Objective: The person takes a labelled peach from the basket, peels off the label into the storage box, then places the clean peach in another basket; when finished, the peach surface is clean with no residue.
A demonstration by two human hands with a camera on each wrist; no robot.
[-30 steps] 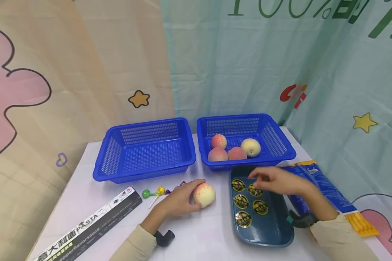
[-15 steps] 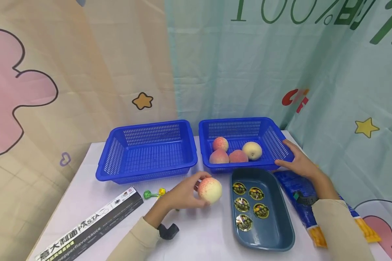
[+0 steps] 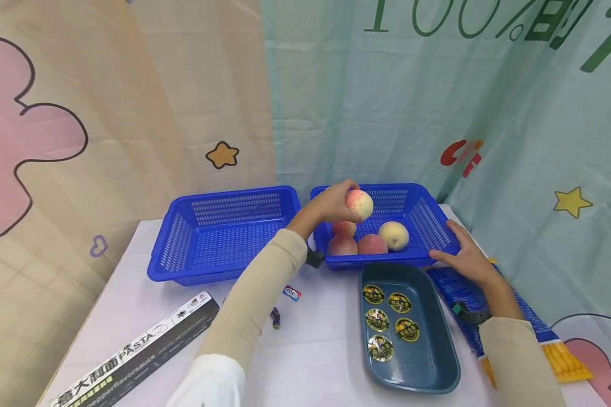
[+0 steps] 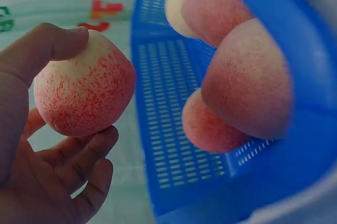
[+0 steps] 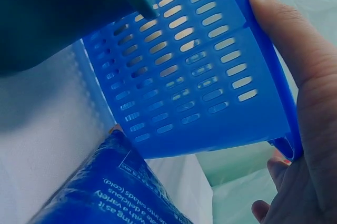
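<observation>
My left hand (image 3: 336, 206) holds a pale, red-speckled peach (image 3: 362, 204) above the right blue basket (image 3: 435, 226). In the left wrist view, thumb and fingers wrap round that peach (image 4: 87, 90), beside the basket's perforated wall. Several more peaches lie in the basket, among them a pale yellow one (image 3: 393, 236) and a pinkish one (image 3: 371, 244). My right hand (image 3: 465, 257) grips the basket's right front corner. In the right wrist view its thumb presses on the rim (image 5: 268, 50), and the other fingers are partly hidden.
A dark blue-green tray (image 3: 412, 364) with several round stickers stands before the right basket. Beside it lies a blue-and-yellow bag (image 3: 567, 359). Another blue basket (image 3: 234, 240) stands left. A pasta box (image 3: 140, 353) and a small wrapped sweet (image 3: 292, 293) lie on the table.
My left hand has lifted the peach off the table and carried it forward and right, over the right basket. My right hand has moved from above the tray to the basket's corner.
</observation>
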